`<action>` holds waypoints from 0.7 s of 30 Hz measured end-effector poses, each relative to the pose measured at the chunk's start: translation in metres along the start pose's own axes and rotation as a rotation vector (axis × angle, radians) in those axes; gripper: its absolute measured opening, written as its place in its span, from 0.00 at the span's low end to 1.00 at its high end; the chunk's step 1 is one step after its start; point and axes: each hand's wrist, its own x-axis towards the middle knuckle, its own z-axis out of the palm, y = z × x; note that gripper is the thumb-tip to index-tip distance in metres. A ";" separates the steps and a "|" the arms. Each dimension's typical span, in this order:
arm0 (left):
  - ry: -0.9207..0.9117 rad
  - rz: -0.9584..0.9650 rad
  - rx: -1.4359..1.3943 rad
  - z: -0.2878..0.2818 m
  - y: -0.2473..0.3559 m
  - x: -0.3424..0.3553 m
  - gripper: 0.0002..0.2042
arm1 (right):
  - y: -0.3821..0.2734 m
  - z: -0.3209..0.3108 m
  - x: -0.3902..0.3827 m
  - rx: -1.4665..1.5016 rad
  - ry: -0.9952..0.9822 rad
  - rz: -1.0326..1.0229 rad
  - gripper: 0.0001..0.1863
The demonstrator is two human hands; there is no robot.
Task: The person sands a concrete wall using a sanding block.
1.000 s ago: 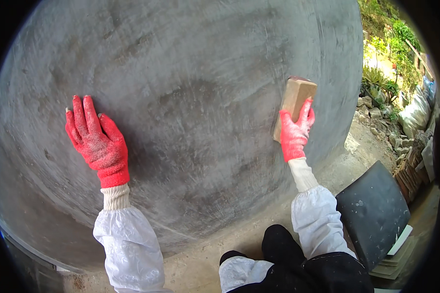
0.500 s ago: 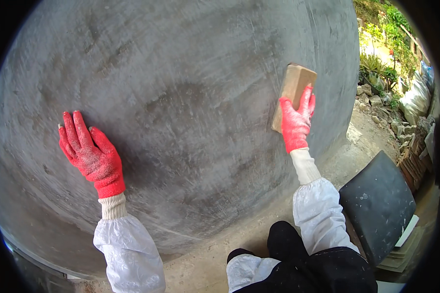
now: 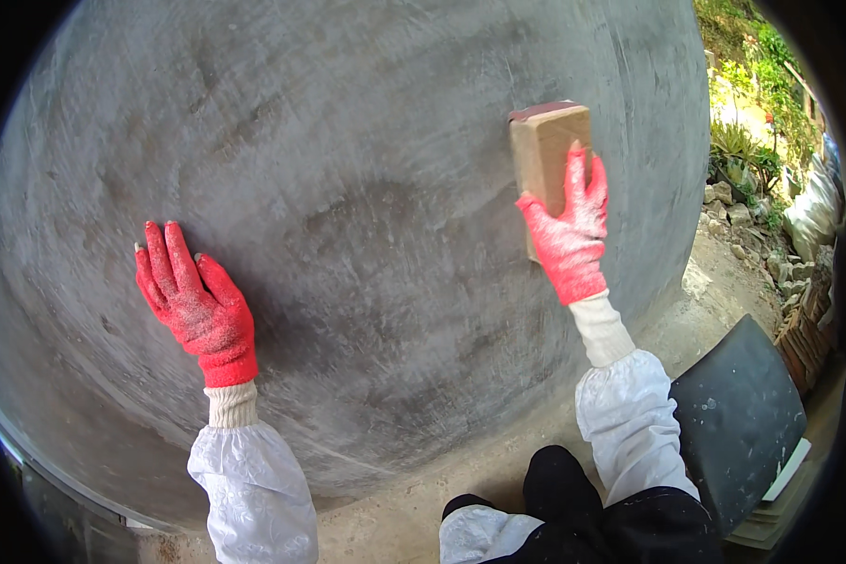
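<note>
A grey, streaked wall [image 3: 376, 310] with a smooth plaster-like surface fills most of the view. My left hand [image 3: 197, 305], in a red glove with a cream cuff, lies flat against it at the left, fingers stretched upward. In a matching dusty red glove, my right hand [image 3: 573, 221] grips a tan sanding block [image 3: 547, 155] near the wall's right side. The block stands nearly upright, its underside toward the wall; a thin reddish-brown layer shows along its top edge. White sleeves cover both forearms.
At the lower right is a black chair-like pad [image 3: 743, 423] with pale specks, beside several stacked flat boards [image 3: 771, 508]. Beyond the wall's right edge lie rubble [image 3: 728, 211], a white sack [image 3: 813, 216] and green plants [image 3: 771, 66]. A concrete floor [image 3: 395, 512] runs along the wall's foot.
My right hand has shifted the sanding block slightly up and left along the wall, turning it more upright. My left hand stays flat on the wall; the whole view has shifted slightly.
</note>
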 end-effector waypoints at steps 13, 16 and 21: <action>-0.029 -0.036 -0.032 0.002 -0.001 0.000 0.25 | 0.088 0.001 -0.082 0.012 -0.059 0.202 0.52; -0.039 -0.053 -0.042 -0.001 -0.003 -0.001 0.25 | 0.054 0.001 -0.011 0.012 -0.042 0.083 0.50; -0.036 -0.050 -0.041 -0.003 -0.006 -0.001 0.25 | 0.092 0.009 -0.136 0.131 -0.045 0.272 0.50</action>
